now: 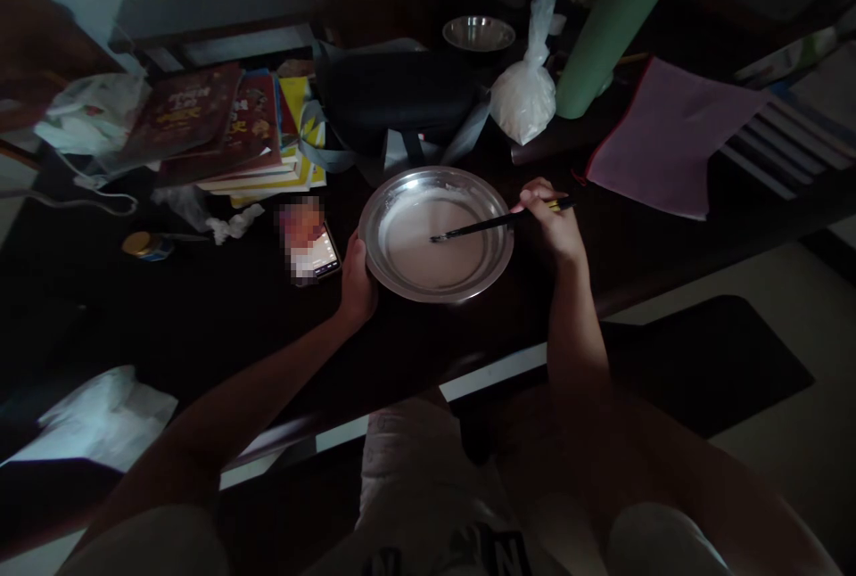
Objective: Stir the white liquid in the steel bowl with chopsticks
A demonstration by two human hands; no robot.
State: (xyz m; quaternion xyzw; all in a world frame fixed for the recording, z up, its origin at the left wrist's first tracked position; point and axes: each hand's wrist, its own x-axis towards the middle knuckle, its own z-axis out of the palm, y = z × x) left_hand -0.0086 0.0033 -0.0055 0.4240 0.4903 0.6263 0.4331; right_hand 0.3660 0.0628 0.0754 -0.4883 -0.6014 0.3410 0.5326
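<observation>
A shallow round metal basin [374, 259] sits on the dark table before me, holding a pale, smooth-looking mixture [418, 246]. My left hand [357, 283] grips the basin's left rim, thumb on the edge and fingers mostly hidden beneath. At the basin's right side, my right hand [552, 218] is closed around black chopsticks [478, 226] with gold-coloured ends. They slant down to the left, and their whitened tips touch the mixture near the middle of the basin. Whether there are one or two sticks is hard to tell.
A lit phone [325, 255] lies left of the basin, near a small gold-lidded jar [139, 244] and stacked books [201, 117]. Behind are a black bag [401, 94], a tied bag of white powder [525, 103], another metal bowl [479, 34] and a green column [619, 23]. A purple pouch [669, 139] lies right.
</observation>
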